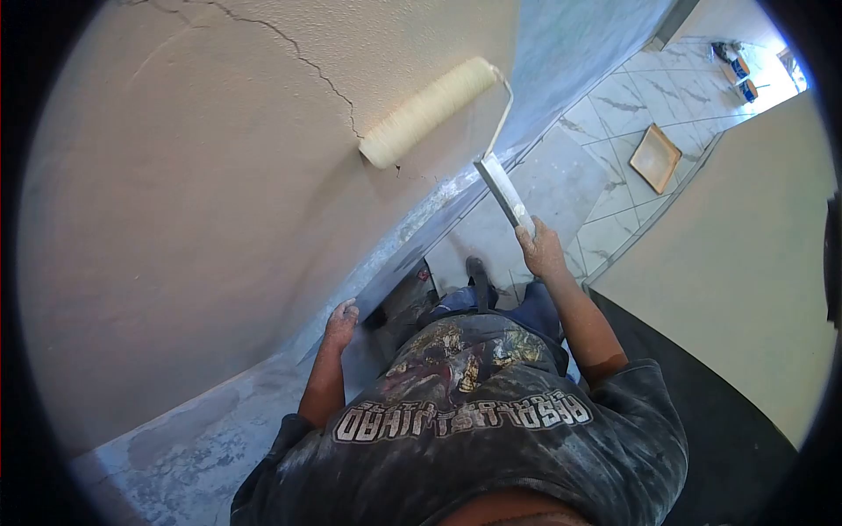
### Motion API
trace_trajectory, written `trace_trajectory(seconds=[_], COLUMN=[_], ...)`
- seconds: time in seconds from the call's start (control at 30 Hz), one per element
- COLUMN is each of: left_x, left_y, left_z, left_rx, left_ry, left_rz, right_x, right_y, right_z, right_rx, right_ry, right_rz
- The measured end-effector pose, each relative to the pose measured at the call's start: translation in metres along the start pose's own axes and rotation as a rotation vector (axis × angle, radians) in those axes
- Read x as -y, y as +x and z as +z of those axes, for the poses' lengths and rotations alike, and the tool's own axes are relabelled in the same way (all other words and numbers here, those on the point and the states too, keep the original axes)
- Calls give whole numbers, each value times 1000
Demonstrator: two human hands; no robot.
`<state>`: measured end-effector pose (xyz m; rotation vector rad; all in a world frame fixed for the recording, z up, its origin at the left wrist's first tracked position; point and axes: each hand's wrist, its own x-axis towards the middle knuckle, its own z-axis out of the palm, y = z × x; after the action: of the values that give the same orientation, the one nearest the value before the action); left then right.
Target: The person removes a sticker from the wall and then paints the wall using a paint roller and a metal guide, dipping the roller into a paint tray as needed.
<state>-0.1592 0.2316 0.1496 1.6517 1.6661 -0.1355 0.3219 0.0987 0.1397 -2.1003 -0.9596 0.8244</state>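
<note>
My right hand [543,250] is wrapped round the long grey handle of a paint roller [430,112]. The roller's cream, fuzzy sleeve lies along the beige wall [202,202], just beside the lower end of a jagged crack [303,57]. A thin bent wire frame joins the sleeve to the handle. Low on the left, my left hand [341,324] hangs near the bluish-grey lower edge of the wall, its dusty fingers curled in and nothing showing in them.
A shallow paint tray [656,159] lies on the marble-patterned tiles [614,96] at right. Farther off stand several containers [744,79] near a bright opening. A pale greenish wall surface [737,254] borders the right side. A grey sheet [561,180] covers some floor beside the wall.
</note>
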Motion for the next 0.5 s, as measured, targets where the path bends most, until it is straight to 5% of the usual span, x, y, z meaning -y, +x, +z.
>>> trace_trajectory(seconds=[0.5], left_x=[6], left_y=[-53], left_z=[-30], left_rx=[36], left_ry=[13], left_rz=[-180], right_x=[-110], right_y=[11], right_z=[82], right_rx=[306], right_ry=[-243], right_rz=[284])
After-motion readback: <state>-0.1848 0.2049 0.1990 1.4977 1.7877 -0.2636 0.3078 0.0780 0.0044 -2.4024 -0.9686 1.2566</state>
